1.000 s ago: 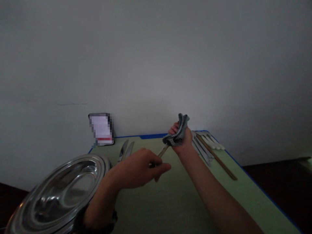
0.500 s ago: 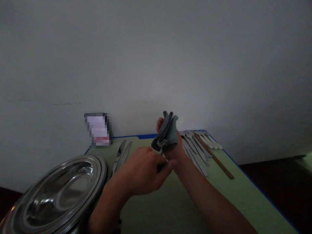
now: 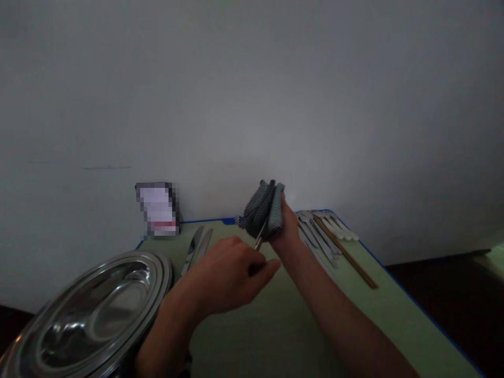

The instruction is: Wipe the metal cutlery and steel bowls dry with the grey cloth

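Pale grey wall (image 3: 252,94) stood behind a green, blue-edged worktop (image 3: 252,336), whose far edge ran close along it. Over the middle of that worktop, both hands were occupied. The left hand (image 3: 236,275) was curled around the near part of a slim metal utensil (image 3: 258,243), thumb reaching toward the right edge. The right hand (image 3: 289,223), a little farther off and toward the far edge, was closed around a folded grey cloth (image 3: 262,207), its fingers mostly hidden behind the folds.

Between them lay the relation that mattered: the utensil's long axis slanted up from the left fist, away from the person and slightly toward the right edge, straight into the cloth. The left hand was the nearer to its lower end; its other end was lost in the folds, so its kind could not be told.

Just beyond the left hand, two table knives (image 3: 198,249) lay side by side, tips toward the far edge. Near the left edge sat stacked metal dishes (image 3: 122,310). By the far right corner, metal cutlery (image 3: 321,236), brown chopsticks (image 3: 348,254) and white spoons (image 3: 339,228) lay in rows. At the far left corner, a phone-like device (image 3: 159,207) leaned upright, its screen blurred.
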`<action>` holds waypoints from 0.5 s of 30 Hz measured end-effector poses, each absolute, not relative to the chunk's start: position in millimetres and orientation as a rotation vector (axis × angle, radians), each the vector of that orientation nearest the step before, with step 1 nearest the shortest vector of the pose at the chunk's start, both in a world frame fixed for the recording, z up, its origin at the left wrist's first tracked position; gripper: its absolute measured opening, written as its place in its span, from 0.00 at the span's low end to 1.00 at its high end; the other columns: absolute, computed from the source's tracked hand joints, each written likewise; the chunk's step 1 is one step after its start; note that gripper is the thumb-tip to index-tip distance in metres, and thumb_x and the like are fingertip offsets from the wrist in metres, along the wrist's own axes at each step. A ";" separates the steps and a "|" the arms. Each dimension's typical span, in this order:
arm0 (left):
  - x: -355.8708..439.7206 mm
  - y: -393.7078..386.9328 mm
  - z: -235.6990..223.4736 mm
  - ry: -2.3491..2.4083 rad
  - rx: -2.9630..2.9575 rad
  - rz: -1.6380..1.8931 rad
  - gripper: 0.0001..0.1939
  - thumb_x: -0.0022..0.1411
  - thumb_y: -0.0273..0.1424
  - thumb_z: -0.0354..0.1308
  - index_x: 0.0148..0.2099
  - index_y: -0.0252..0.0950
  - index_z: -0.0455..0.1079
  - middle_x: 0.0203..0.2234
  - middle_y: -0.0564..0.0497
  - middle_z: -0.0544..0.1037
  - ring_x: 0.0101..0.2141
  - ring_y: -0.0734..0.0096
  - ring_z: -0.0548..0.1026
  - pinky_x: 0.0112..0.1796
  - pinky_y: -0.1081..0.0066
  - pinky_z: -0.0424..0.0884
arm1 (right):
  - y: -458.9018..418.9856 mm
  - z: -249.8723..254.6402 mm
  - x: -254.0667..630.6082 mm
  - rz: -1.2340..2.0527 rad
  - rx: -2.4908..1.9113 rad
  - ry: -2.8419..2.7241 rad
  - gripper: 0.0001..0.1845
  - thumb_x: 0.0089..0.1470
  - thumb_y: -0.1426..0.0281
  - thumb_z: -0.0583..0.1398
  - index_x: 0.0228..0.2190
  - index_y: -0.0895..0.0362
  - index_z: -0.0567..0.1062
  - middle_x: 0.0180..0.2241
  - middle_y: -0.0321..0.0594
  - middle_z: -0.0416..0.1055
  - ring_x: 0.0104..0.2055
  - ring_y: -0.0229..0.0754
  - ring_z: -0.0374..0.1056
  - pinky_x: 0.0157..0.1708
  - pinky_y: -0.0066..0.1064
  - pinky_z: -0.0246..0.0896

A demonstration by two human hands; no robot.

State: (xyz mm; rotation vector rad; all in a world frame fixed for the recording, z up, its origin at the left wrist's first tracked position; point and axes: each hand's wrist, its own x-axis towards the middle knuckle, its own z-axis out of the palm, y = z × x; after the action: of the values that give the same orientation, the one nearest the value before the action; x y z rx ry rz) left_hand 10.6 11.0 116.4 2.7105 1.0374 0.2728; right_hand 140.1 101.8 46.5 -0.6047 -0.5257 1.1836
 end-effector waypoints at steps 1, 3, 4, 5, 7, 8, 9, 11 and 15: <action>10.2 9.6 118.1 1.015 2.701 0.269 0.27 0.66 0.41 0.43 0.19 0.35 0.65 0.11 0.57 0.58 0.15 0.80 0.59 0.23 0.72 0.51 | 104.3 51.5 149.7 1.204 -0.601 -0.466 0.17 0.52 0.55 0.56 0.31 0.56 0.75 0.27 0.36 0.75 0.35 0.40 0.72 0.38 0.34 0.69; 7.2 8.6 121.6 0.985 2.642 0.282 0.24 0.65 0.41 0.44 0.21 0.35 0.65 0.12 0.57 0.61 0.17 0.79 0.62 0.23 0.73 0.53 | 107.9 61.5 167.9 1.241 -0.573 -0.373 0.17 0.55 0.56 0.53 0.33 0.55 0.74 0.30 0.35 0.76 0.37 0.39 0.72 0.40 0.35 0.68; 4.4 9.3 123.0 0.967 2.578 0.301 0.22 0.65 0.41 0.45 0.23 0.35 0.65 0.14 0.57 0.64 0.19 0.78 0.64 0.24 0.74 0.55 | 108.6 65.9 175.8 1.237 -0.558 -0.341 0.17 0.56 0.57 0.52 0.33 0.54 0.74 0.30 0.35 0.76 0.36 0.38 0.72 0.41 0.36 0.68; 0.9 10.9 123.8 0.935 2.488 0.334 0.19 0.65 0.40 0.46 0.27 0.35 0.66 0.17 0.56 0.67 0.21 0.77 0.66 0.25 0.74 0.58 | 108.7 69.7 182.7 1.232 -0.538 -0.328 0.17 0.57 0.58 0.51 0.34 0.54 0.74 0.31 0.34 0.76 0.36 0.38 0.72 0.41 0.37 0.68; -7.7 16.1 123.0 0.829 2.246 0.404 0.12 0.66 0.36 0.45 0.36 0.35 0.65 0.23 0.54 0.72 0.25 0.75 0.71 0.29 0.75 0.64 | 107.3 75.4 192.1 1.203 -0.506 -0.323 0.18 0.58 0.58 0.49 0.35 0.53 0.74 0.31 0.34 0.75 0.35 0.38 0.71 0.41 0.39 0.68; -12.2 19.4 121.5 0.751 2.135 0.464 0.10 0.66 0.35 0.45 0.42 0.35 0.63 0.27 0.53 0.74 0.28 0.74 0.73 0.31 0.74 0.67 | 106.1 77.4 194.6 1.190 -0.498 -0.324 0.18 0.58 0.57 0.48 0.35 0.53 0.74 0.31 0.34 0.75 0.34 0.39 0.71 0.41 0.39 0.68; -16.4 22.8 119.4 0.700 2.048 0.498 0.10 0.66 0.33 0.45 0.47 0.36 0.59 0.31 0.51 0.75 0.32 0.73 0.74 0.33 0.72 0.68 | 104.8 79.1 195.6 1.180 -0.496 -0.321 0.18 0.58 0.57 0.48 0.35 0.53 0.74 0.30 0.34 0.75 0.34 0.39 0.71 0.40 0.40 0.68; -23.2 28.8 115.2 0.643 1.912 0.520 0.12 0.65 0.31 0.48 0.50 0.37 0.55 0.34 0.49 0.77 0.35 0.72 0.75 0.36 0.70 0.70 | 102.4 82.2 194.1 1.181 -0.497 -0.304 0.18 0.58 0.57 0.49 0.33 0.53 0.74 0.27 0.33 0.74 0.31 0.39 0.71 0.38 0.39 0.68; -28.4 34.7 114.2 0.821 1.879 0.457 0.13 0.58 0.34 0.58 0.43 0.37 0.60 0.30 0.52 0.80 0.34 0.69 0.76 0.35 0.72 0.68 | 99.7 88.4 184.2 1.133 -0.521 -0.224 0.13 0.58 0.61 0.51 0.32 0.52 0.73 0.19 0.27 0.67 0.22 0.34 0.65 0.29 0.29 0.67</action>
State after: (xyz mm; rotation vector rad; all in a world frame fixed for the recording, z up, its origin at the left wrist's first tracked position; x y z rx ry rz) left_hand -28.4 34.7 114.2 1.8792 0.8206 0.4572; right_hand 184.2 99.7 88.4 -0.5215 -0.2237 1.1327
